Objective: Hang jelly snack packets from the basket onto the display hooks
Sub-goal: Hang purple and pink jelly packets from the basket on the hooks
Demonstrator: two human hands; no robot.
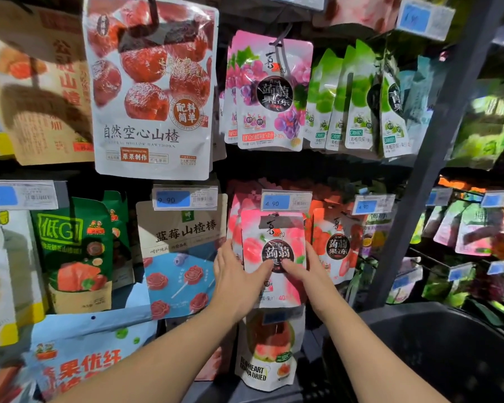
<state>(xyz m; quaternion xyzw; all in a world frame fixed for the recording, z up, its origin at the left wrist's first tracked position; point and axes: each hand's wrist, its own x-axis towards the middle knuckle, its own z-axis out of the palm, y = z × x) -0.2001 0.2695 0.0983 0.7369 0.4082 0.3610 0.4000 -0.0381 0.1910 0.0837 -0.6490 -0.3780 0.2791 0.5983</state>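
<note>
A pink peach jelly packet (274, 237) hangs at the front of a pink row, just under a price tag marked 4.90 (285, 200). My left hand (236, 277) holds its left edge, thumb across the front. My right hand (306, 271) holds the right edge the same way, and the two thumbs nearly meet on the black label. The hook itself is hidden behind the tag. More red jelly packets (336, 245) hang to the right. Purple grape packets (271, 94) and green ones (358, 97) fill the row above. The dark basket (448, 344) sits at lower right.
A large hawthorn bag (152, 91) hangs at upper left and a blueberry hawthorn bag (181, 257) is just left of my left hand. A dried guava pouch (268, 353) hangs below the packet. A grey shelf post (419, 184) slants up on the right.
</note>
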